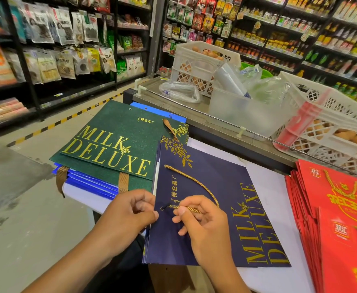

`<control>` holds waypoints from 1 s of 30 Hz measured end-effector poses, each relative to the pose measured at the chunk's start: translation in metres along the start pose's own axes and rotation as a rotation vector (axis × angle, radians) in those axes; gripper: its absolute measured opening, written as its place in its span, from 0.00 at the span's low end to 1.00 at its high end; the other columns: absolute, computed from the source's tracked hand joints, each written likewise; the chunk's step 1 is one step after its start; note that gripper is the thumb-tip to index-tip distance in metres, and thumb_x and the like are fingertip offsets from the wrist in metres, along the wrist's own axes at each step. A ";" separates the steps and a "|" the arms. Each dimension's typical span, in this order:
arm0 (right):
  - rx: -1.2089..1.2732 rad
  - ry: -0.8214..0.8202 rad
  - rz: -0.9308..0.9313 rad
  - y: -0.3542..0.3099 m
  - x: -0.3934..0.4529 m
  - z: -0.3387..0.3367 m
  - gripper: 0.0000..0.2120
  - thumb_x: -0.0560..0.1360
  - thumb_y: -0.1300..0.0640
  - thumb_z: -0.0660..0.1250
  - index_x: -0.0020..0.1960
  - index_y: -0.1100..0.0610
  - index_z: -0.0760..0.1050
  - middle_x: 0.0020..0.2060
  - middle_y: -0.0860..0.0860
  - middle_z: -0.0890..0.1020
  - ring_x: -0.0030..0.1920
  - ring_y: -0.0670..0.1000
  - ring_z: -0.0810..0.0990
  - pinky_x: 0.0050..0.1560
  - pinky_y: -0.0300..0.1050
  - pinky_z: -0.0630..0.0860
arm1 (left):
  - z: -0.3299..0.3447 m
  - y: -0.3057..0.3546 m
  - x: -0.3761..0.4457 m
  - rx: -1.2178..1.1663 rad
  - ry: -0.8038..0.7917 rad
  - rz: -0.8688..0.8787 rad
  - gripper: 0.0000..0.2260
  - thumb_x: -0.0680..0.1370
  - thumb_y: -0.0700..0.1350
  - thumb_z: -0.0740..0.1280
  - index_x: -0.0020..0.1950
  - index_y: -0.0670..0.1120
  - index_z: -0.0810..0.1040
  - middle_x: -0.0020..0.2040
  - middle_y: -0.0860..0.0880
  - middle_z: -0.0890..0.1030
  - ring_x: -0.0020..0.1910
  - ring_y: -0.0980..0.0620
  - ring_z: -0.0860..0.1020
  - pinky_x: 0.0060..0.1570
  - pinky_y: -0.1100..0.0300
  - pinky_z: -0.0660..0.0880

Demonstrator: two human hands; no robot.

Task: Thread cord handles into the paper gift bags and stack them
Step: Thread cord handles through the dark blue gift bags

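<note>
Navy MILK DELUXE gift bag (226, 218) flat on white table (268, 187), just right of green bag stack (109, 144), long axis running from near-left mouth edge to far-right, lettering reading sideways. Gold twisted cord (196, 182) looped across bag face, free end lying at punched hole (162, 208) near mouth edge. Right hand (205, 227) pinching cord end between thumb and forefinger, remaining fingers curled; left hand (128, 212) curled, fingertips gripping bag's mouth edge beside hole.
</note>
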State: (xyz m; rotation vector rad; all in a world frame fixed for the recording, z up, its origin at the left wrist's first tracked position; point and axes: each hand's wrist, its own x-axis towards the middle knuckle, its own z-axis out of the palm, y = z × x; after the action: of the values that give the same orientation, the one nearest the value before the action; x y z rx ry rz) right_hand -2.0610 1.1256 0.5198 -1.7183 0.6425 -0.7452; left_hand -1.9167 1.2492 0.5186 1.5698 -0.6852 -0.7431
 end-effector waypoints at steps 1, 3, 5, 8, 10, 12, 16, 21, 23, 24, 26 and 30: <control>-0.004 -0.003 0.000 0.000 0.000 0.000 0.06 0.80 0.64 0.70 0.48 0.55 0.83 0.38 0.51 0.86 0.41 0.54 0.87 0.34 0.42 0.82 | 0.000 0.000 0.000 0.002 -0.001 0.003 0.05 0.78 0.32 0.70 0.44 0.39 0.78 0.30 0.47 0.70 0.30 0.53 0.67 0.28 0.66 0.67; -0.014 -0.009 0.001 0.001 -0.001 -0.001 0.06 0.80 0.64 0.70 0.48 0.54 0.83 0.37 0.51 0.86 0.41 0.53 0.86 0.35 0.42 0.82 | -0.001 0.000 0.000 0.007 0.002 0.009 0.03 0.78 0.32 0.70 0.46 0.37 0.79 0.31 0.46 0.71 0.31 0.51 0.67 0.28 0.66 0.68; -0.013 -0.008 -0.002 0.002 -0.001 -0.001 0.06 0.80 0.64 0.70 0.48 0.54 0.82 0.37 0.51 0.86 0.41 0.53 0.86 0.35 0.43 0.82 | -0.001 0.000 0.000 0.008 0.004 0.010 0.02 0.78 0.32 0.71 0.47 0.37 0.80 0.32 0.45 0.71 0.32 0.50 0.68 0.29 0.65 0.68; -0.021 -0.001 -0.006 0.003 0.000 -0.003 0.06 0.80 0.64 0.70 0.48 0.54 0.82 0.37 0.51 0.86 0.41 0.53 0.86 0.35 0.43 0.82 | 0.000 0.001 -0.001 -0.001 0.007 0.005 0.03 0.78 0.32 0.71 0.46 0.39 0.80 0.31 0.46 0.72 0.31 0.52 0.68 0.29 0.66 0.68; -0.064 -0.005 -0.020 0.005 -0.001 -0.002 0.07 0.80 0.62 0.71 0.48 0.52 0.83 0.38 0.49 0.86 0.42 0.52 0.86 0.35 0.43 0.82 | 0.000 0.003 -0.003 -0.010 0.008 0.001 0.05 0.78 0.33 0.71 0.45 0.41 0.80 0.31 0.46 0.73 0.31 0.52 0.69 0.29 0.66 0.69; -0.126 -0.014 -0.053 0.007 -0.002 0.000 0.07 0.79 0.60 0.71 0.48 0.48 0.83 0.39 0.47 0.85 0.43 0.52 0.86 0.36 0.44 0.83 | 0.000 0.004 -0.005 -0.014 0.009 0.007 0.06 0.79 0.34 0.71 0.45 0.44 0.82 0.32 0.47 0.73 0.31 0.53 0.70 0.29 0.66 0.69; -0.237 -0.018 -0.127 0.010 -0.001 0.004 0.10 0.79 0.59 0.72 0.51 0.44 0.84 0.44 0.41 0.85 0.46 0.49 0.85 0.41 0.38 0.81 | 0.001 0.007 -0.007 -0.015 0.019 0.006 0.09 0.80 0.35 0.69 0.49 0.48 0.87 0.32 0.49 0.78 0.31 0.56 0.74 0.29 0.66 0.71; -0.341 -0.007 -0.224 0.011 0.000 0.006 0.07 0.79 0.56 0.73 0.53 0.46 0.87 0.47 0.36 0.84 0.51 0.43 0.83 0.47 0.29 0.77 | 0.000 0.010 -0.010 0.009 0.021 -0.002 0.17 0.81 0.33 0.67 0.50 0.54 0.88 0.35 0.48 0.83 0.31 0.58 0.76 0.31 0.65 0.73; -0.313 -0.004 -0.218 0.011 0.001 0.005 0.06 0.79 0.57 0.73 0.52 0.47 0.87 0.46 0.38 0.84 0.49 0.45 0.83 0.45 0.30 0.76 | 0.000 0.009 -0.008 0.047 0.036 0.038 0.16 0.79 0.34 0.71 0.49 0.57 0.88 0.34 0.47 0.80 0.32 0.54 0.74 0.33 0.63 0.73; -0.299 -0.007 -0.213 0.011 0.002 0.005 0.06 0.79 0.57 0.74 0.51 0.47 0.87 0.45 0.39 0.84 0.48 0.47 0.84 0.43 0.31 0.75 | 0.001 0.008 -0.007 0.057 0.036 0.070 0.16 0.78 0.35 0.72 0.48 0.57 0.88 0.34 0.48 0.79 0.32 0.54 0.74 0.34 0.62 0.74; -0.281 -0.010 -0.199 0.010 0.004 0.006 0.06 0.78 0.58 0.74 0.50 0.48 0.87 0.44 0.40 0.84 0.47 0.48 0.84 0.42 0.31 0.74 | 0.004 0.006 -0.006 0.080 0.035 0.101 0.13 0.77 0.37 0.74 0.47 0.56 0.87 0.31 0.49 0.77 0.31 0.53 0.73 0.35 0.59 0.74; -0.255 -0.019 -0.169 0.010 0.006 0.007 0.06 0.79 0.58 0.73 0.50 0.47 0.86 0.45 0.40 0.84 0.49 0.49 0.84 0.45 0.40 0.81 | 0.004 0.006 -0.001 0.152 0.023 0.143 0.07 0.77 0.39 0.74 0.44 0.51 0.84 0.30 0.51 0.76 0.30 0.54 0.72 0.35 0.56 0.74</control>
State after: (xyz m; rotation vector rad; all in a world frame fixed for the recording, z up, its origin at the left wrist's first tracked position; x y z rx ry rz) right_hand -2.0517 1.1233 0.5101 -2.0301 0.6048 -0.7896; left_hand -1.9208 1.2464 0.5239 1.6444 -0.8440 -0.5774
